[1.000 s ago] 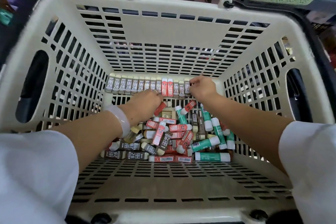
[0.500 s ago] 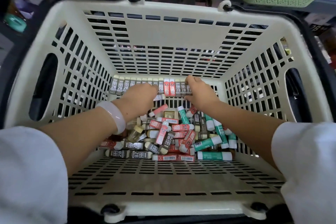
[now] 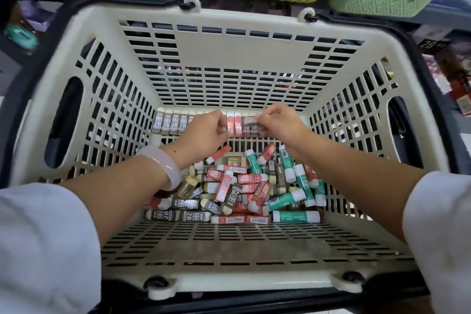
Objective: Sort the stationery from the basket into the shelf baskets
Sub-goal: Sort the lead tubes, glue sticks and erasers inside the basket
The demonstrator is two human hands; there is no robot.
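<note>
Both hands have reached up to the standing eraser row (image 3: pixel 178 123) at twelve o'clock, left hand (image 3: pixel 206 132) and right hand (image 3: pixel 279 123) each pinching erasers there, loose stationery pile (image 3: pixel 244 188) at six o'clock inside the cream basket (image 3: pixel 84 48).

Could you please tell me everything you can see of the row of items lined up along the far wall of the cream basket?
The row stands upright, side by side, against the far wall of the cream basket. Most are grey-brown packs marked 2B; two are red. Both hands are on it: the left hand covers the middle, the right hand the right end. It stands apart from the loose pile nearer the camera.
</note>
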